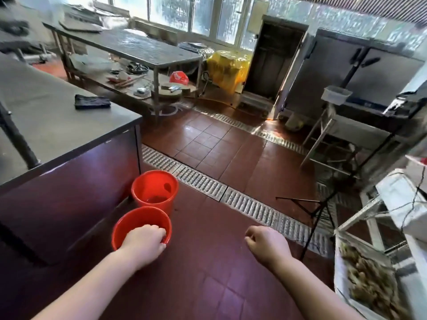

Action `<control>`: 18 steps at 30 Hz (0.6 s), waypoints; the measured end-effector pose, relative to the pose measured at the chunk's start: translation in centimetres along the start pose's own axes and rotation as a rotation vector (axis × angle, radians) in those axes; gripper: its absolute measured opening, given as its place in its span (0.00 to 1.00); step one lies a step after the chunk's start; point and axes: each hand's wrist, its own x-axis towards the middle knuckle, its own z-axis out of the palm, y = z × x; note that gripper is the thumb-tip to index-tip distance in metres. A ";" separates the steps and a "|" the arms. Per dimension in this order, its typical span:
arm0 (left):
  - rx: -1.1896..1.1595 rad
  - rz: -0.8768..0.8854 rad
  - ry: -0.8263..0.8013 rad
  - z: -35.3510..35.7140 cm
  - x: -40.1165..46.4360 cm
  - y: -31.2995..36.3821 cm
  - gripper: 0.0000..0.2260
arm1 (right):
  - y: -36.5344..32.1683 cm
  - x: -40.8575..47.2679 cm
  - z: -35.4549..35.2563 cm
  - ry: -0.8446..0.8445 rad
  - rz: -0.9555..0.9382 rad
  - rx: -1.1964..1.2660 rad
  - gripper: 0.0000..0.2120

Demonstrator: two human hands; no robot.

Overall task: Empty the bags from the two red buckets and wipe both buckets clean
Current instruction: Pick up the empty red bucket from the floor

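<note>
Head view – setting: commercial kitchen with a red tiled floor point(231, 262); a steel counter point(57, 125) stands at the left and a metal drain grate point(231, 197) runs diagonally across the floor.
Head view – near red bucket point(129, 224): stands on the floor at the foot of the counter, mouth up. Most of its inside is covered by the hand, so I cannot tell whether a bag remains in it.
Head view – far red bucket point(154, 188): stands just beyond the near one, the two touching or nearly so. No bag shows inside – only a dark patch at the bottom and a mark on the inner wall, likely residue or liquid.
Head view – left hand point(144, 242): over the mouth of the near bucket, fingers curled down at its right rim. Whether they pinch the rim or merely hover above it cannot be told.
Head view – right hand point(265, 242): out over bare floor, well apart from both buckets, fingers loosely curled and holding nothing.
Head view – dark cloth point(92, 102): lies folded on the counter top, well apart from both hands.
Step in hand: judged to be handling of the near bucket, with bags seemingly out at least of the far one.
Next move calls for: a firm hold on the rim, and something to wipe with. The dark cloth appears the nearest candidate, and the free right hand is best placed to fetch it.
</note>
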 end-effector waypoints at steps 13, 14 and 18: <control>0.067 -0.052 0.028 -6.1 31.9 1.2 0.14 | 8.3 33.2 -2.1 -0.033 -0.075 -0.003 0.10; 0.054 -0.084 0.031 -6.2 34.1 1.3 0.14 | 9.1 36.0 -2.2 -0.044 -0.095 -0.018 0.10; -0.002 -0.218 0.017 -7.5 41.5 1.3 0.14 | 11.1 46.8 -3.8 -0.090 -0.208 -0.084 0.12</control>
